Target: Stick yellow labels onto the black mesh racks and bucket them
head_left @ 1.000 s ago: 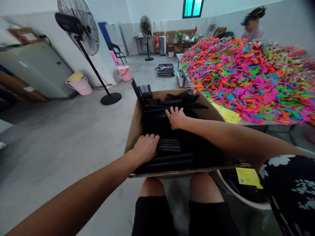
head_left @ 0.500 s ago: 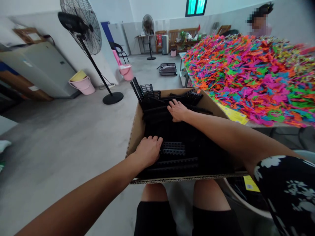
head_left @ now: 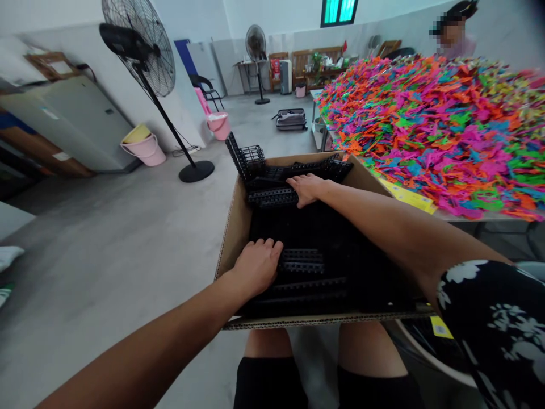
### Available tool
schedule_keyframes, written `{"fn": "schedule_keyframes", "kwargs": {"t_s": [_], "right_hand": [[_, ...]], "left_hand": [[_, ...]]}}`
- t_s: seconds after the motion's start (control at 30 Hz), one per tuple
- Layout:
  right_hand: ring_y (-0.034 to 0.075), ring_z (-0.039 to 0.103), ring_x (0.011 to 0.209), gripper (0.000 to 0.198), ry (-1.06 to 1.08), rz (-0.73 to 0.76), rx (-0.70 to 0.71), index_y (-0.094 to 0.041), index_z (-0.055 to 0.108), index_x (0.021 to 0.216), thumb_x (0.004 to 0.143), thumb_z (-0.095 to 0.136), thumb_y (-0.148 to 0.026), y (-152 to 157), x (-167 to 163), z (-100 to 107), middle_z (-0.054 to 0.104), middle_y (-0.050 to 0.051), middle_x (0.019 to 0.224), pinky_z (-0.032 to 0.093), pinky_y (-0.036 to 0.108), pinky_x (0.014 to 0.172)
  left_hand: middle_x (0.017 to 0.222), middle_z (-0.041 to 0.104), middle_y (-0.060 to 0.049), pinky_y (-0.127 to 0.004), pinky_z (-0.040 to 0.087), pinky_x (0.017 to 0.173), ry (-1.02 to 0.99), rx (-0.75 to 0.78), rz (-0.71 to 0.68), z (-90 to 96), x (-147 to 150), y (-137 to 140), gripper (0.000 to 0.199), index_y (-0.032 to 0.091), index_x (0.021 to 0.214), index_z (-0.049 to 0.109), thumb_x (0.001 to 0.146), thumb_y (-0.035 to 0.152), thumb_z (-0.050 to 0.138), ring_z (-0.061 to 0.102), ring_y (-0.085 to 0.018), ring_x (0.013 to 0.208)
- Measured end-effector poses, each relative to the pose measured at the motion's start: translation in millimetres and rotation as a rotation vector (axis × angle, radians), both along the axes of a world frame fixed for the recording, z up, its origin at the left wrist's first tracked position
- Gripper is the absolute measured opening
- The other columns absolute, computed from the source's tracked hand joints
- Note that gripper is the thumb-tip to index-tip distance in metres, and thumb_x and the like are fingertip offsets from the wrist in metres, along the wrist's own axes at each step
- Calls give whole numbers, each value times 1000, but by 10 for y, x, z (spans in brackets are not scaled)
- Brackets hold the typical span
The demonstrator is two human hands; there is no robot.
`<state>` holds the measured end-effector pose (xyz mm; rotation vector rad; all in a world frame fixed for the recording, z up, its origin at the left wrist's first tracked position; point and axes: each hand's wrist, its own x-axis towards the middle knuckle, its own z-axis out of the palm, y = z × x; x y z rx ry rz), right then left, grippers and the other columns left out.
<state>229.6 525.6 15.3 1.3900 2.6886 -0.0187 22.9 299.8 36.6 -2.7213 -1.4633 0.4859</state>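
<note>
A cardboard box (head_left: 232, 238) in front of my knees holds black slotted plastic pieces. At its near left, my left hand (head_left: 260, 264) curls its fingers over the left end of a stack of black plastic strips (head_left: 302, 261). My right hand (head_left: 307, 188) reaches deeper in, gripping the right end of another black slotted stack (head_left: 272, 197), fingers over the far side and thumb nearer me. A black plastic grid (head_left: 252, 157) pokes up past the box's far left corner. The fingertips of both hands are partly hidden.
A table on the right bears a heap of bright plastic pieces (head_left: 426, 125) and yellow cards (head_left: 411, 196). A person (head_left: 457, 42) is behind it. A round tub (head_left: 451, 372) sits by my right knee. A standing fan (head_left: 196, 171) and pink buckets (head_left: 147, 150) are left.
The stack by my right hand has shifted, and its slotted edges now show more clearly. My right hand has moved slightly left; my left hand stays on its stack.
</note>
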Motion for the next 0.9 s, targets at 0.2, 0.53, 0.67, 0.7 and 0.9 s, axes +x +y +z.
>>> {"fn": "schedule_keyframes", "kwargs": {"t_s": [0.2,0.53,0.67,0.7,0.9], "right_hand": [[30,67,124,92,26,20,-97,-15,41,157,78,78,-44,224,-23,153,63,15,145,53,34,101],[33,69,121,90,23,38,-57,-14,40,156,79,79,-39,123,-367,-46,68,18,137,54,38,99],[35,71,118,84,18,42,-39,-12,50,147,76,84,-39,102,-304,148,73,19,128,54,38,96],[34,71,117,83,20,46,-37,-12,50,146,75,85,-39,111,-252,242,73,19,128,54,37,96],[29,71,117,74,16,38,-18,-19,53,145,80,82,-40,-99,40,667,72,13,133,53,32,96]], "left_hand": [[118,68,-14,-47,53,89,11,-18,14,23,17,-4,32,18,122,56,90,20,62,65,-33,107],[117,71,-14,-46,54,88,-9,-53,20,-21,13,37,35,19,125,56,90,15,57,66,-33,106],[117,71,-14,-47,54,88,-26,-21,32,-12,-20,14,30,20,120,58,92,14,52,66,-32,107],[118,71,-14,-47,54,89,-33,-10,34,1,-36,8,30,20,121,58,91,15,52,66,-33,107],[123,72,-14,-47,55,97,-70,14,32,109,-109,24,42,18,126,56,85,22,63,67,-33,113]]}}
